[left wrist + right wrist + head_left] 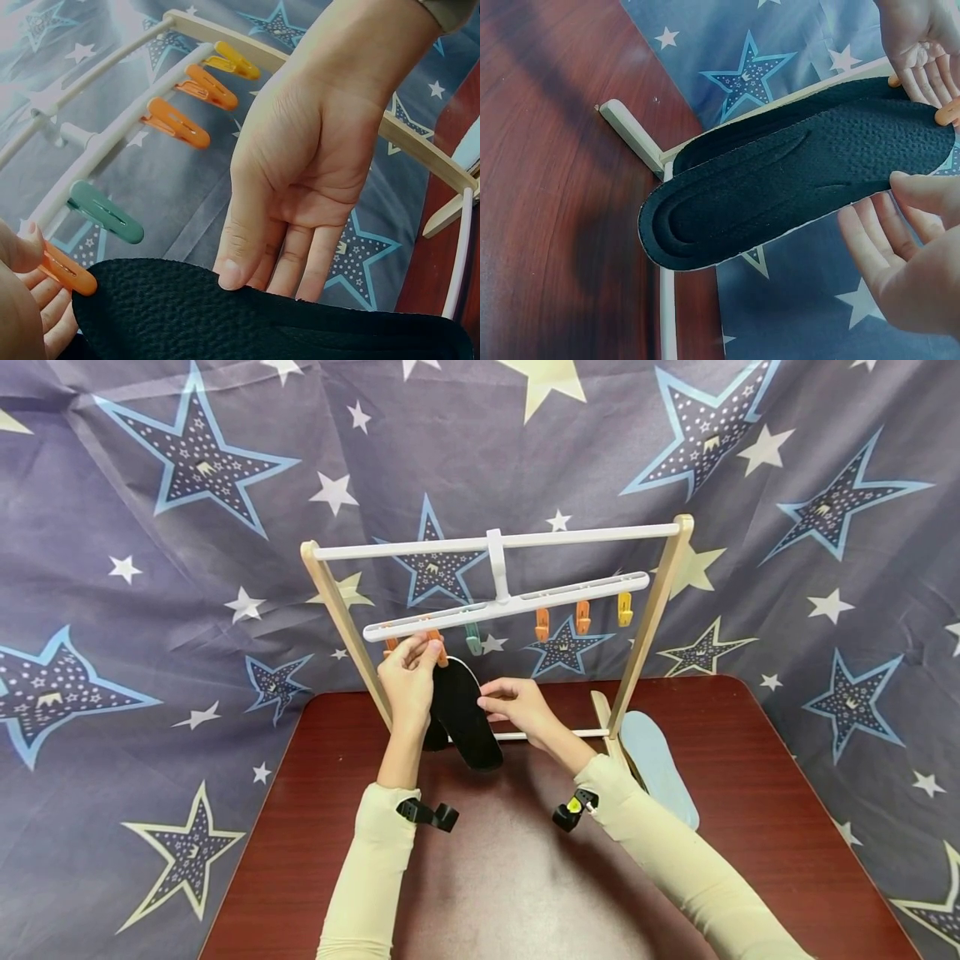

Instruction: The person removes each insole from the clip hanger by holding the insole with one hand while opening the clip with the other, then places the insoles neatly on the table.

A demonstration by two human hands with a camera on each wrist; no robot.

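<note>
Under the hanger [505, 607], left hand [408, 683] pinches clip [71, 271], right hand [523, 706] insole [772, 187].

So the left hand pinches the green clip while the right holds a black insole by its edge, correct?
Not the green clip: the head view shows the left hand pinching an orange clip. The right hand does hold a black insole by its edge.

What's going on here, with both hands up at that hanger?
A person's left hand pinches an orange clip on the hanger, at one end of a black insole; the right hand holds that insole's edge. Whether the clip grips it is unclear. A second black insole hangs behind, and a blue insole lies beside the rack.
</note>
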